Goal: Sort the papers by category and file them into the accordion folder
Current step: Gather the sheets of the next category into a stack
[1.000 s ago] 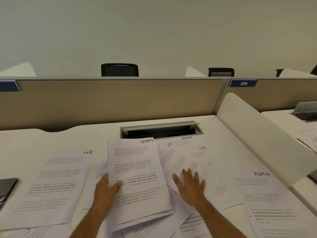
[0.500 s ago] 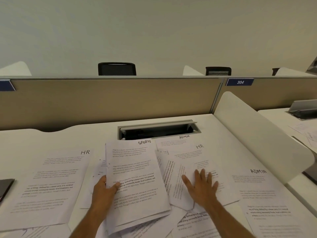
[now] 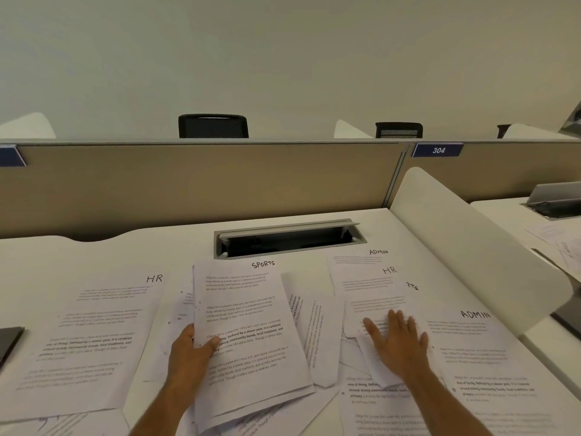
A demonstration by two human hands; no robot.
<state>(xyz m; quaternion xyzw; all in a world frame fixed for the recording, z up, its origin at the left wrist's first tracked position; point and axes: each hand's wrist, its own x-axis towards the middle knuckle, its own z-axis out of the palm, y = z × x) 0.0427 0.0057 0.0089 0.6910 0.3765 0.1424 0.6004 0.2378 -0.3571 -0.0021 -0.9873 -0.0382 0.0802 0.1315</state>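
A: White desk (image 3: 125,247) in an open office, tan partition behind it, a cable hatch (image 3: 289,239) sunk in at twelve o'clock. Only the head view to go on. Where are the papers?

B: Spread across the near half. The left hand (image 3: 188,357) grips a stack headed SPORTS (image 3: 248,335) by its left edge, thumb on top and fingers under, long axis running from six toward twelve, leaning slightly to eleven. An HR pile (image 3: 94,335) lies at nine o'clock of that hand.

A: And the right hand (image 3: 397,344)?

B: Flat, fingers straight and spread, pressing on loose sheets at about three o'clock of the SPORTS stack. Under and just beyond its fingertips is an HR sheet (image 3: 371,287), with an ADMIN sheet (image 3: 355,258) above that, and another ADMIN pile (image 3: 481,357) at its three o'clock.

A: Which hand sorts next?

B: My guess is the right: it is already on the unsorted heap, which lies between the two hands. The accordion folder I cannot find; a dark edge (image 3: 9,341) at far nine o'clock may or may not be it.
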